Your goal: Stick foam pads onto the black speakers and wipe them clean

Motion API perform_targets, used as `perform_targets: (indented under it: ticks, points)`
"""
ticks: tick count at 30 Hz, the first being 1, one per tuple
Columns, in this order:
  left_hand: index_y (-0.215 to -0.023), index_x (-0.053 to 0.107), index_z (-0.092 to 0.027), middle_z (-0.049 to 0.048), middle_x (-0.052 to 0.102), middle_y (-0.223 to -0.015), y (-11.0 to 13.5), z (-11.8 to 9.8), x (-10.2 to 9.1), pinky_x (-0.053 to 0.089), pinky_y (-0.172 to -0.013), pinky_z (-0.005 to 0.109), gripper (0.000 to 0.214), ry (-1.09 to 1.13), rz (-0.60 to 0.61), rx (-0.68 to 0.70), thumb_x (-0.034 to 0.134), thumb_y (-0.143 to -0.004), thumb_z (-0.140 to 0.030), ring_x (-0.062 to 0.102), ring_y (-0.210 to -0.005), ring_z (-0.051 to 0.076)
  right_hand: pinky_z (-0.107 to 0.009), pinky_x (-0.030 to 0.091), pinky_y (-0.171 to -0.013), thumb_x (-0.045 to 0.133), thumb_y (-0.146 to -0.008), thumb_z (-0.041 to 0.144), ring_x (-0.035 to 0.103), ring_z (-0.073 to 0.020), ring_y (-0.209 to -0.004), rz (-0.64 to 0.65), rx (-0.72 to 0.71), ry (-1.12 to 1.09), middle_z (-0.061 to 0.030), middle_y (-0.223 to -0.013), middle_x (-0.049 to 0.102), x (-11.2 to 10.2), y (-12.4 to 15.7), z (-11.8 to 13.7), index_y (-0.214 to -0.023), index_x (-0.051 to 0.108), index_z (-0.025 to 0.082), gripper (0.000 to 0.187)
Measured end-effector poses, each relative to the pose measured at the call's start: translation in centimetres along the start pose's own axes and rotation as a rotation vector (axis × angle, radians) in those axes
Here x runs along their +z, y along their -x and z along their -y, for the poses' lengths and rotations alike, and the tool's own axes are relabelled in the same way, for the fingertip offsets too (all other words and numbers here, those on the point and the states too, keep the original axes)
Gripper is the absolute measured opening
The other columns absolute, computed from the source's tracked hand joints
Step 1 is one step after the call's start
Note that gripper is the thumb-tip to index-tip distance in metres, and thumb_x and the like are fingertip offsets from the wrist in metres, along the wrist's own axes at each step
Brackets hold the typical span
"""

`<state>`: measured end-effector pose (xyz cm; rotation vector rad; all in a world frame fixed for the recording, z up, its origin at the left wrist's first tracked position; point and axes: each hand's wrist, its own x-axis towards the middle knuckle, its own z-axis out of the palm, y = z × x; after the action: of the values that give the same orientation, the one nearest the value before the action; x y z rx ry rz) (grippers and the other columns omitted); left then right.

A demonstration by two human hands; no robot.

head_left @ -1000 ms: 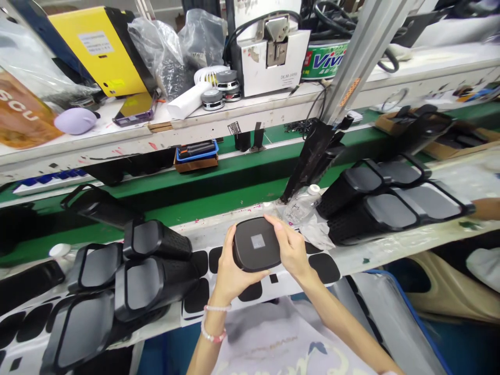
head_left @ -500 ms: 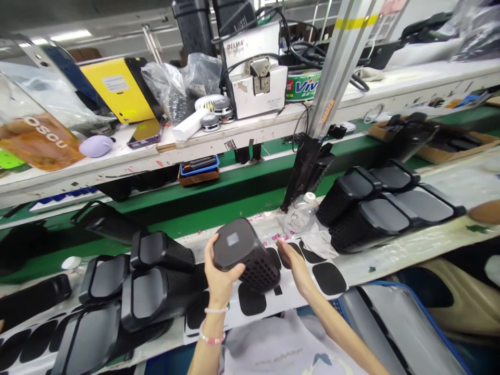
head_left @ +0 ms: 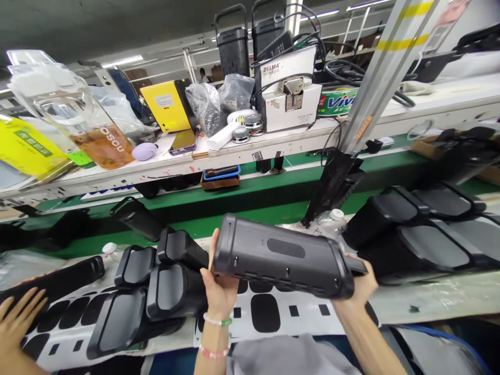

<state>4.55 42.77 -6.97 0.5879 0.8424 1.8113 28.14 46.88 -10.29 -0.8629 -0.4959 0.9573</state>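
Note:
A long black plastic speaker housing (head_left: 281, 252) with rounded edges and an oval recess lies sideways between my two hands. My left hand (head_left: 222, 286) grips its left end, the thumb in front. My right hand (head_left: 362, 287) is closed around its right end, by the handle; some of those fingers are hidden behind it. Below the housing lies a white sheet (head_left: 281, 330) bearing black rounded-square pads (head_left: 265, 312) and small black squares.
Several upright black housings (head_left: 164, 291) stand on my left, more (head_left: 425, 250) on my right. At far left, a co-worker's hand (head_left: 19, 317) touches another housing (head_left: 62, 281). A clear bottle (head_left: 330, 224) stands behind. A loaded shelf (head_left: 230, 148) runs across the back.
The housing has turned from end-on to lengthwise, its side now facing me. My right hand, earlier apart from it, now holds its right end. My view has shifted left.

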Motion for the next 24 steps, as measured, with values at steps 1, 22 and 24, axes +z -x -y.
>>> perform_targets:
  ticks: [1, 22, 24]
  points:
    - [-0.119, 0.064, -0.033, 0.0038, 0.068, -0.121, 0.0, -0.2, -0.2, 0.054, -0.091, 0.036, 0.071, 0.017, -0.007, -0.041, 0.067, -0.062, -0.074, 0.058, -0.12, 0.029, -0.027, 0.027, -0.036, 0.058, -0.066, 0.046, 0.03, -0.0121, -0.035, 0.0, -0.017, -0.03, 0.0044, -0.036, 0.031, 0.2, -0.9, 0.8, -0.041, 0.034, 0.024, 0.041]
    - [-0.128, 0.058, -0.029, 0.0016, 0.072, -0.113, 1.1, -1.4, 0.8, 0.055, -0.093, 0.036, 0.069, -0.059, -0.224, -0.157, 0.068, -0.062, -0.045, 0.066, -0.108, 0.028, -0.031, 0.029, -0.054, 0.053, -0.075, 0.037, 0.037, -0.0138, -0.05, 0.257, -0.359, -0.002, 0.0003, -0.047, 0.037, 5.2, -2.1, 8.2, -0.041, 0.041, 0.022, 0.039]
    - [-0.132, 0.054, -0.03, 0.0014, 0.069, -0.121, 1.4, -1.5, 0.1, 0.054, -0.095, 0.039, 0.074, -0.099, -0.195, 0.001, 0.068, -0.062, -0.05, 0.061, -0.117, 0.03, -0.03, 0.04, -0.063, 0.053, -0.076, 0.038, 0.052, -0.0169, -0.066, 0.239, -0.188, -0.017, -0.0047, -0.066, 0.057, 5.0, -1.9, 8.3, -0.052, 0.058, 0.02, 0.03]
